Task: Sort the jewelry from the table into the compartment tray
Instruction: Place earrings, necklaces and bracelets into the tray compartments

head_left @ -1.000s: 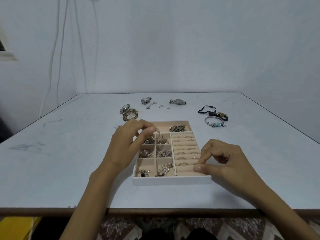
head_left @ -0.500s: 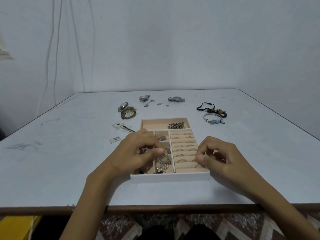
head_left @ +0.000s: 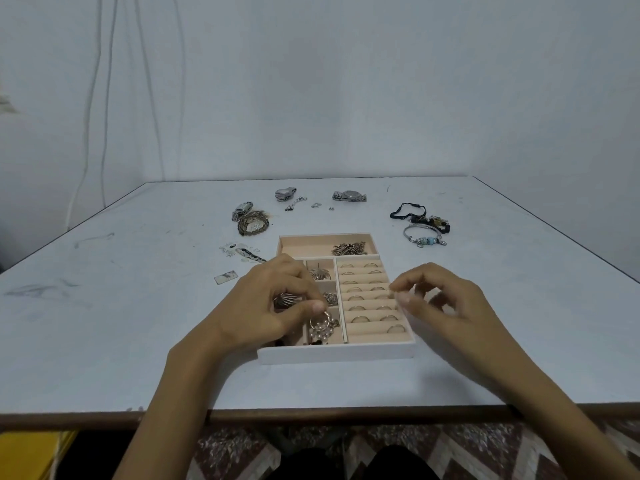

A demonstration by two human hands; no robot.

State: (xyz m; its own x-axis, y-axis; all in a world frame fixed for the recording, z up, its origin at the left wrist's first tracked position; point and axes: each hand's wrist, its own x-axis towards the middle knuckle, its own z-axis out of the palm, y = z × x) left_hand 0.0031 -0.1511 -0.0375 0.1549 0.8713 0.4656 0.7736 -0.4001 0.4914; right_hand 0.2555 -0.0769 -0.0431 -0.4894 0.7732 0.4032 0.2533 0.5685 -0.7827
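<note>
A white compartment tray (head_left: 336,355) with a beige lining sits near the table's front edge. Its right side holds rows of rings (head_left: 360,318); its left cells hold earrings and brooches. My left hand (head_left: 273,306) hovers over the left cells and pinches a hoop earring (head_left: 320,322) above the front cell with pearl pieces. My right hand (head_left: 446,306) hangs over the tray's right edge, fingers loosely curled, holding nothing. Loose jewelry lies beyond the tray: watches (head_left: 349,195), a gold bracelet (head_left: 252,225), a black cord bracelet (head_left: 420,216), a beaded bangle (head_left: 424,235).
Small earrings and a card (head_left: 225,277) lie left of the tray. Tiny pieces (head_left: 294,204) rest near the far watches. The table's front edge (head_left: 311,412) is close to me; a wall and hanging cables stand behind.
My left hand moved from the tray's back cells toward the front left cells, carrying the hoop earring. My right hand lifted off the tray's front right corner.
</note>
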